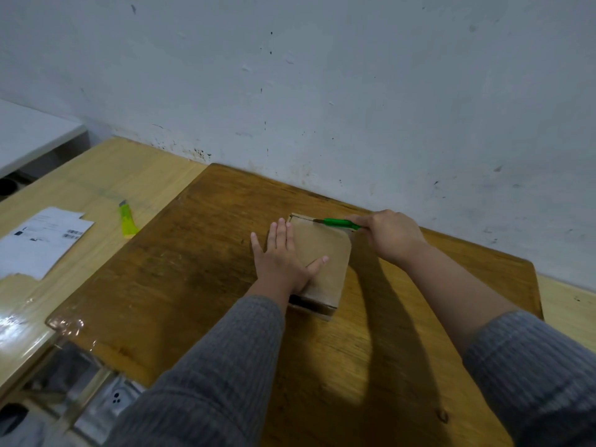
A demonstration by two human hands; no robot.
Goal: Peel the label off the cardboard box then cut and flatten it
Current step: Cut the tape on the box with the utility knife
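Observation:
A small brown cardboard box (325, 250) lies on the dark wooden table (200, 272), its bare top face up. My left hand (280, 256) presses flat on the box's left side, fingers straight and thumb spread over the top. My right hand (390, 237) grips a green utility knife (340, 223) at the box's far right corner, and the blade lies along the far top edge. A white shipping label (42, 240) with barcodes lies flat on the lighter table to the left.
A second, yellow-green utility knife (127, 222) lies on the light wooden table (96, 188) beside the label. A marked white wall (322, 91) stands right behind both tables. A power strip (116, 398) sits on the floor at the lower left.

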